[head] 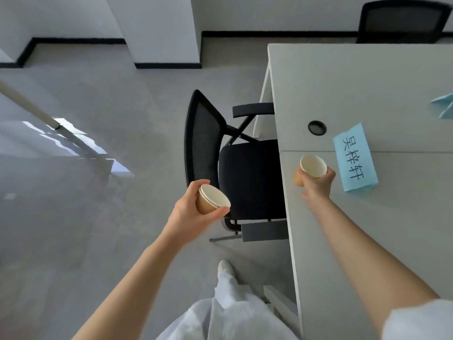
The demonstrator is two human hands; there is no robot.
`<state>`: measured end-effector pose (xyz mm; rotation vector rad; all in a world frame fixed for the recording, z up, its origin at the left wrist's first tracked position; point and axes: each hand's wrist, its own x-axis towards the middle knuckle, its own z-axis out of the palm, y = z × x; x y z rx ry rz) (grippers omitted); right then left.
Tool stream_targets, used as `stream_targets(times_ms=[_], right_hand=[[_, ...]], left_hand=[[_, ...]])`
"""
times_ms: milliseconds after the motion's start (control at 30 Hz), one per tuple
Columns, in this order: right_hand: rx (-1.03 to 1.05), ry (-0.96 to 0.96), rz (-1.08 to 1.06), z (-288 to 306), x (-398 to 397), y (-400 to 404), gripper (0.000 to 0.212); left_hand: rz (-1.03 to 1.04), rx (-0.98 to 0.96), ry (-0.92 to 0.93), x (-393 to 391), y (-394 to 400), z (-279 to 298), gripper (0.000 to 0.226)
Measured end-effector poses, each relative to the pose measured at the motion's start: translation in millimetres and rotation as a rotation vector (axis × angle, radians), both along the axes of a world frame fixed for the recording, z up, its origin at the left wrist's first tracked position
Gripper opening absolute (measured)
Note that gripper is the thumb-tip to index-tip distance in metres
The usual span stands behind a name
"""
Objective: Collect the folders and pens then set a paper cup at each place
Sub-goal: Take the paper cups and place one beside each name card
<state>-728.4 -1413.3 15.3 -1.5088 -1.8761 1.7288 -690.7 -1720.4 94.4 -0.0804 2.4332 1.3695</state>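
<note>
My right hand (318, 184) grips a brown paper cup (311, 167) with a white inside, held over the grey table (355, 229) just left of a blue name card (355, 157). I cannot tell whether the cup touches the tabletop. My left hand (190, 212) holds a small stack of nested paper cups (211, 200), tilted, in the air over the floor beside a black office chair (235, 168). No folders or pens are in view.
The black chair is tucked under the table's left edge. A round cable hole (317, 127) lies near the card. Another blue paper (443, 106) shows at the right edge, and a second black chair (402, 20) stands at the far end. Grey floor spreads to the left.
</note>
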Motion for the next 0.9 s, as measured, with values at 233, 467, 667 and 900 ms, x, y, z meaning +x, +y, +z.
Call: stream_targets(times_ms=[233, 467, 667, 900], right_hand=[[0.229, -0.128, -0.011, -35.2, -24.1, 21.8, 0.074], [0.073, -0.262, -0.141, -30.9, -28.2, -3.3, 0.102], [-0.048, -0.223, 0.151, 8.8, -55.5, -118.2, 0.032], [-0.13, 0.157, 0.534, 98.4, -165.8, -271.8, 0.014]], left_hand=[[-0.015, -0.001, -0.038, -54.2, 2.4, -11.0, 0.058], [-0.054, 0.058, -0.091, -95.2, -8.6, -17.7, 0.06], [-0.116, 0.061, -0.123, -145.0, -46.0, -12.7, 0.067], [-0.14, -0.072, -0.09, -229.8, -140.8, -5.3, 0.06]])
